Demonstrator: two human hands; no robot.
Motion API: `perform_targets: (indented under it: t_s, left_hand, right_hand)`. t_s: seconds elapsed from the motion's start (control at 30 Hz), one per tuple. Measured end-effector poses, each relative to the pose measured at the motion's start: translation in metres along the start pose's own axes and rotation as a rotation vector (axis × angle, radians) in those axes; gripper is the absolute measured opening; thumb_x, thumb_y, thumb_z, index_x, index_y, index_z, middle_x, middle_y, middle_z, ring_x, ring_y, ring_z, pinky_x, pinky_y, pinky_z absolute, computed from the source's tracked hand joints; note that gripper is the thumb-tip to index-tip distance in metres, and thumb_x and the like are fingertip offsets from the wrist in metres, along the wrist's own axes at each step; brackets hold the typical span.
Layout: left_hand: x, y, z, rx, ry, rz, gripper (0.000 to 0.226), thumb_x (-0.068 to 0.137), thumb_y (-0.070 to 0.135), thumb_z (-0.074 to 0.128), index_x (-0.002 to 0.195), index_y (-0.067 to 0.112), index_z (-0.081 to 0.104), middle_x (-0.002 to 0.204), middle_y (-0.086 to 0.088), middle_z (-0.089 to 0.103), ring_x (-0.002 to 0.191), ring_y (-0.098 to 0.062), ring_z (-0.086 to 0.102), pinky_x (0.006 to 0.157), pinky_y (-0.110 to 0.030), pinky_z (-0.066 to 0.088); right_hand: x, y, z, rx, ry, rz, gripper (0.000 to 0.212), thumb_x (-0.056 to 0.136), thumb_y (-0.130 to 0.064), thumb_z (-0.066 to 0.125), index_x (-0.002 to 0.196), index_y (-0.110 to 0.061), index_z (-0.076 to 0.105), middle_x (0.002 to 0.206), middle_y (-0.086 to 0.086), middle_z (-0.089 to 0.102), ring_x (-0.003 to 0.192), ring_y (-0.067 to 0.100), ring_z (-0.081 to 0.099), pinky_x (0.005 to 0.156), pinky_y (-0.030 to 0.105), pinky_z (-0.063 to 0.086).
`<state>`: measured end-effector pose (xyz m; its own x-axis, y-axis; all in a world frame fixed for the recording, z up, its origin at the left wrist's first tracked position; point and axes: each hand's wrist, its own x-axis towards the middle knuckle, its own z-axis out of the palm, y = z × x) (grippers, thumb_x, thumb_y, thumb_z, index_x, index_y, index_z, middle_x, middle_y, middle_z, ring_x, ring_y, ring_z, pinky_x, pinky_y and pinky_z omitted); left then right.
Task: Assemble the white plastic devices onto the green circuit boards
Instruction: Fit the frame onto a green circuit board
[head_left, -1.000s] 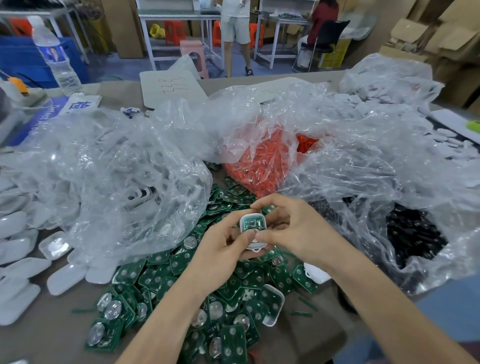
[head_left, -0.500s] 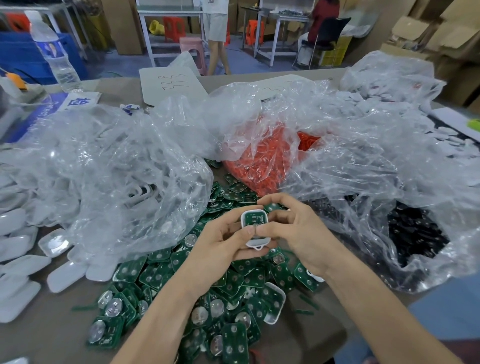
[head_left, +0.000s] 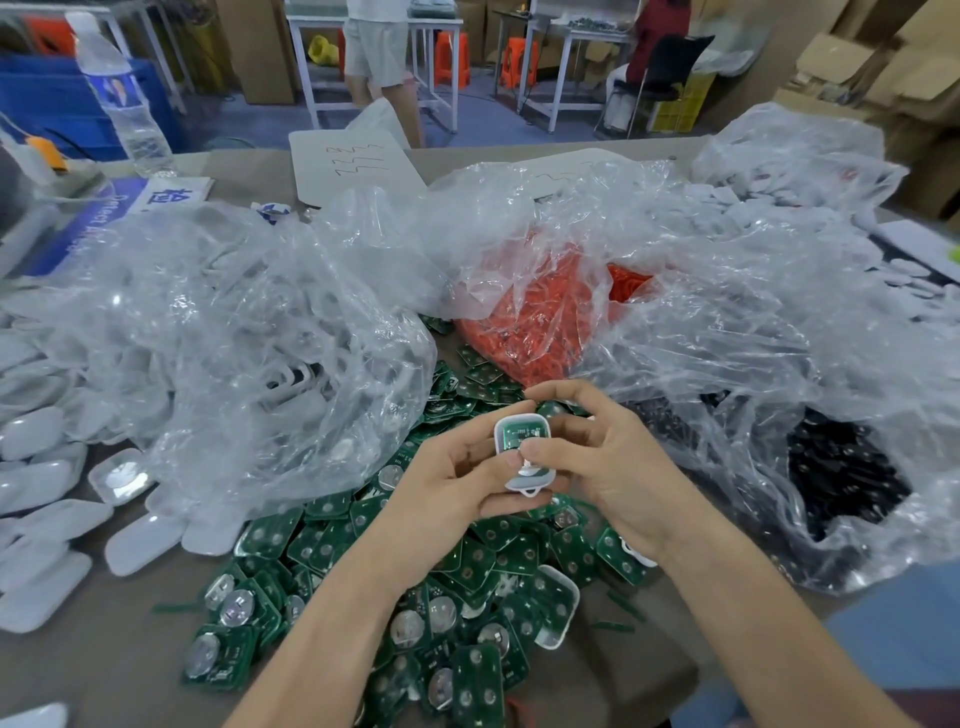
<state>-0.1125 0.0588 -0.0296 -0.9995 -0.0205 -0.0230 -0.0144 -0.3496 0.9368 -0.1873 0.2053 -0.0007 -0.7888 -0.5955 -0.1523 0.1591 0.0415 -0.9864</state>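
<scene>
Above the board pile (head_left: 478, 566), my left hand (head_left: 447, 483) and right hand (head_left: 597, 467) pinched one shell (head_left: 525, 482), a board (head_left: 522, 434) seemingly seated inside; toward six o'clock, many boards lay unassembled.

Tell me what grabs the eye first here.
At centre, the left hand and right hand pinch a white plastic device with a green board seated in it, above a sprawling pile of green circuit boards. Just behind, bright orange parts show through a crumpled clear bag.
</scene>
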Motion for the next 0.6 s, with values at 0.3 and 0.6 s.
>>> perform_targets:
  t_s: [0.3,0.6]
  left_hand:
    - [0.0,0.002,-0.001,0.044,-0.052,-0.072,0.048,0.094,-0.011,0.044,0.124,0.022,0.059,0.11,-0.009,0.073,0.094,-0.034,0.072,0.078,-0.034,0.059]
    - [-0.003,0.002,0.001,0.165,-0.107,-0.077,0.051,0.093,-0.007,0.054,0.132,0.027,0.053,0.118,0.001,0.071,0.104,-0.025,0.07,0.085,-0.032,0.058]
  right_hand:
    - [-0.002,-0.01,-0.003,-0.249,-0.074,0.007,0.057,0.078,0.004,0.073,0.12,-0.031,0.056,0.079,-0.002,0.068,0.068,0.013,0.063,0.057,0.022,0.053]
    - [-0.006,-0.012,-0.004,-0.245,-0.108,0.004,0.061,0.078,0.01,0.07,0.123,-0.029,0.058,0.073,0.005,0.06,0.071,0.017,0.063,0.074,0.04,0.056]
